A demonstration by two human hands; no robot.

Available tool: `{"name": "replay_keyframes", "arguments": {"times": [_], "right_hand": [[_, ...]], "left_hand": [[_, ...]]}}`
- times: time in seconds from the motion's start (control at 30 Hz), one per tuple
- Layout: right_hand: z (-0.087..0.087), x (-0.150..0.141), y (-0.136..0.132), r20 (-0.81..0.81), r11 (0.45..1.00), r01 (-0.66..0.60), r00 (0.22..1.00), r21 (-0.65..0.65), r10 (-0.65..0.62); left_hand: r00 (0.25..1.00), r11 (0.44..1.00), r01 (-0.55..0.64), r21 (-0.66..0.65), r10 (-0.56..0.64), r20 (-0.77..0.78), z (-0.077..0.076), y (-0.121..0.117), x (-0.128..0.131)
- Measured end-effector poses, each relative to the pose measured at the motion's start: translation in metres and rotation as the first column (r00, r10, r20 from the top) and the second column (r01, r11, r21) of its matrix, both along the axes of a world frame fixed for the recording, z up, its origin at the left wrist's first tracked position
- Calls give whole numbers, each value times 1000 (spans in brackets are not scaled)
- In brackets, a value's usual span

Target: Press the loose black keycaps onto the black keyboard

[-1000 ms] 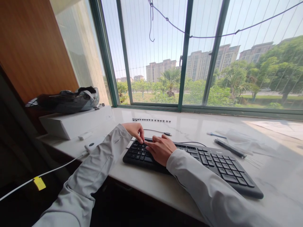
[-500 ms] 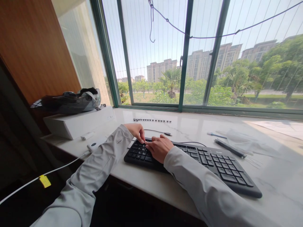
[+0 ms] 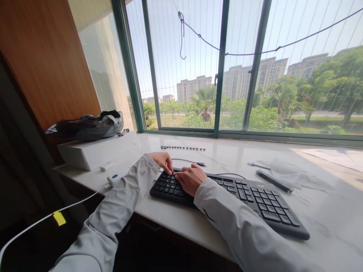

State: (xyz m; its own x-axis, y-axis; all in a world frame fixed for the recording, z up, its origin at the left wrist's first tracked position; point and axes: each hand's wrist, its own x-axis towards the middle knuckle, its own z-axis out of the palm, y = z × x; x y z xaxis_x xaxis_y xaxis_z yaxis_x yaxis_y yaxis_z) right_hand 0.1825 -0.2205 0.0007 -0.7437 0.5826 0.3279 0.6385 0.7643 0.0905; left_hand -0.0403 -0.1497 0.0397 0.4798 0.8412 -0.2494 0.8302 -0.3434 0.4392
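Observation:
A black full-size keyboard (image 3: 246,196) lies on the white marbled counter, turned at a slight slant. Over its upper left part, the fingers of my left hand (image 3: 163,161) are pinched together and point down at the top row. Whatever they pinch is too small to make out. My right hand (image 3: 191,179) rests across the keys just beside it, fingers drawn together, its tips meeting the left fingertips at the same spot. Part of the key field is hidden under it. Behind the keyboard, several small dark keycaps (image 3: 183,148) stand in a line.
A USB cable plug (image 3: 201,164) lies behind my right hand. Further right are a blue-tipped thin tool (image 3: 259,166), a bundle of dark strips (image 3: 273,181) and clear plastic wrap (image 3: 297,175). At left, a white box (image 3: 93,151) carries a dark bag; a white cable (image 3: 82,196) hangs off the edge.
The whole scene sits slightly lower as the camera tilts up a little. Both hands stay at the same place on the keyboard, with hardly any movement of the fingers.

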Motion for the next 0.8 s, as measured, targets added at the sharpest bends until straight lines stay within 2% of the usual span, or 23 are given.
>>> {"name": "replay_keyframes", "arguments": {"times": [0.07, 0.13, 0.2, 0.27, 0.37, 0.47, 0.53, 0.6, 0.8], "right_hand": [[1, 3, 0, -32, 999, 31, 999, 8, -30], [1, 4, 0, -85, 998, 53, 995, 25, -51], [0, 4, -2, -112, 999, 43, 993, 22, -40], [-3, 3, -2, -93, 1000, 18, 995, -16, -20], [-5, 2, -2, -84, 999, 11, 996, -43, -14], [-3, 3, -1, -90, 999, 24, 996, -48, -28], [-2, 4, -1, -83, 998, 21, 996, -56, -26], [0, 5, -1, -84, 999, 6, 996, -45, -10], [0, 7, -2, -146, 998, 36, 989, 60, -27]], "left_hand": [[997, 997, -39, 69, 34, 69, 0, 3, -9], [977, 951, -199, 238, 174, 119, -1, 8, -16], [922, 826, -388, 410, 357, 153, -4, 13, -22], [855, 699, -501, 510, 491, 167, -9, 18, -26], [786, 598, -570, 563, 597, 161, -16, 23, -32], [716, 524, -609, 595, 686, 128, -19, 25, -37], [677, 498, -617, 610, 730, 90, -17, 28, -39], [655, 495, -608, 621, 755, 40, -14, 36, -40], [659, 553, -540, 635, 747, -91, -6, 85, -32]]}}
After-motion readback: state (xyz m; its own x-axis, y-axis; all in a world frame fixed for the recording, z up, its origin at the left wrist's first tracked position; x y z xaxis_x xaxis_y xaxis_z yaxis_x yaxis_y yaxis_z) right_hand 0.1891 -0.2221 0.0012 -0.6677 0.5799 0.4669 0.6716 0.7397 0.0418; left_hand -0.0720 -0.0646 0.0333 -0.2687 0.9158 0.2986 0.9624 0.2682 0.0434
